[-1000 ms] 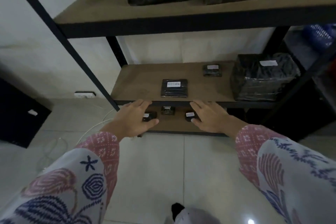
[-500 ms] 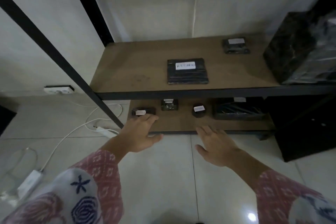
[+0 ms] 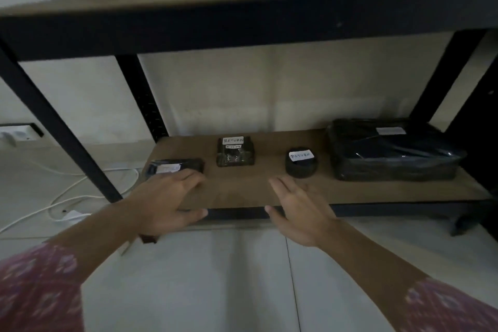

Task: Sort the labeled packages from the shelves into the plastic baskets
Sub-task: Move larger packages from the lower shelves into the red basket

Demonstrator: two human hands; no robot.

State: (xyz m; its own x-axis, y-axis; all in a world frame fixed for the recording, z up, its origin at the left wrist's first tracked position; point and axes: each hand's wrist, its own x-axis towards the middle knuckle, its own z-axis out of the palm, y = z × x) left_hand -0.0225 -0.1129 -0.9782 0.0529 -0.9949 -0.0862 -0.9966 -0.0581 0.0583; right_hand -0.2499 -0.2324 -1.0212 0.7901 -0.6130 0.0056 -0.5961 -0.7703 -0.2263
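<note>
Head view: on the bottom shelf [image 3: 242, 191], a flat package [image 3: 175, 167] lay at the left, long axis left-right, its label blurred. The left hand [image 3: 167, 202] reached it, grip released, fingertips at its near edge. The right hand [image 3: 299, 210], grip released, hovered near the round package [image 3: 301, 162]. A square package [image 3: 235, 151] read RETURN.
</note>
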